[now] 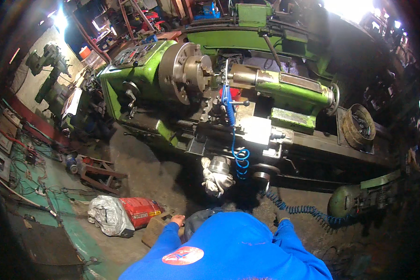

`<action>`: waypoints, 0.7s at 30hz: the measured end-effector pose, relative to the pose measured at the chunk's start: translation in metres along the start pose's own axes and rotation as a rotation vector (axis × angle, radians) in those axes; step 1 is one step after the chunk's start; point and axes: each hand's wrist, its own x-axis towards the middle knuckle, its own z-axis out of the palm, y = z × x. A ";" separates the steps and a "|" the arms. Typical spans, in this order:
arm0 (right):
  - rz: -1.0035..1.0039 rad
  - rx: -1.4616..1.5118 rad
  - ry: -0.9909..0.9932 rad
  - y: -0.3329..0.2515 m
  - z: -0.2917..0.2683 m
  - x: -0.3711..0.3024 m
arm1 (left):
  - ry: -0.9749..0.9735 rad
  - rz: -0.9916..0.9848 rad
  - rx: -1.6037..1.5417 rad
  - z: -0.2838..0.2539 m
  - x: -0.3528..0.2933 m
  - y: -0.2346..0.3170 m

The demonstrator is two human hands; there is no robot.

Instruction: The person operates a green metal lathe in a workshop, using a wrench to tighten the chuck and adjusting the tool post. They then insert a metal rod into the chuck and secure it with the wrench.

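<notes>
My left hand [177, 219] is low at my left side, beside my dark trousers [200, 219]. Its fingers look loosely stretched out, and nothing shows in them. Of my right hand [283, 220], only a small part appears past the blue cuff, so its fingers are hidden. In front of me stands a green lathe [140, 77] with a large metal chuck [198, 72]. A blue air gun [227, 98] stands upright between chuck and tailstock [289, 86], its coiled blue hose [241, 161] hanging down. Pale cloth [213, 183] wraps round a metal cylinder [219, 164] below the carriage.
At left on the floor lie a red sack [140, 211], a silvery bag [106, 215] and a wooden frame [102, 175]. Cables [28, 163] cross the green floor. A round metal tub [359, 125] sits at the lathe's right end. Another blue coiled hose [308, 212] runs rightward.
</notes>
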 end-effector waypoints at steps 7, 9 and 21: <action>0.359 0.508 0.128 -0.054 -0.009 -0.051 | -0.025 0.042 0.128 -0.003 0.016 0.006; 0.373 0.525 0.084 -0.064 -0.019 -0.058 | -0.025 0.027 0.106 -0.004 0.013 0.011; 0.163 0.441 0.056 -0.034 -0.002 0.002 | -0.007 0.083 0.082 -0.005 0.010 0.018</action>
